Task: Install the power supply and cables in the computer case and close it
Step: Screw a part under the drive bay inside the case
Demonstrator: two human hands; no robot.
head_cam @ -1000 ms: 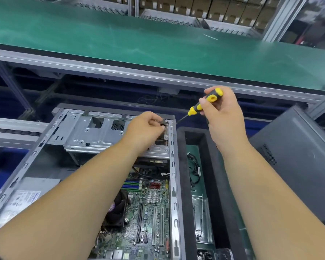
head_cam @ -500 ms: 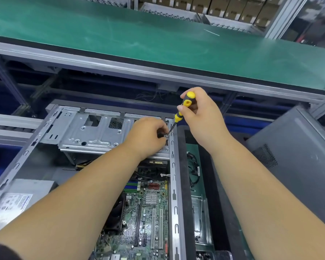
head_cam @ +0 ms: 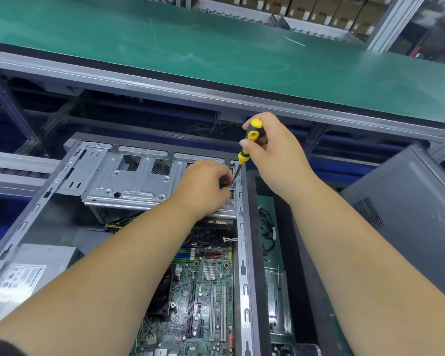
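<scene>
Open grey case [head_cam: 242, 253] — power supply [head_cam: 31, 273] inside, near-left corner.

Single head-worn wide-angle view, looking forward and steeply down into the open grey metal computer case [head_cam: 242, 253], close up. Both forearms enter from the bottom edge; green-topped surface [head_cam: 216, 47] lies beyond, across the top.

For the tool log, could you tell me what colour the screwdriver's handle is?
The screwdriver handle is yellow and black, seen best in the head view, gripped by the right hand.
</scene>
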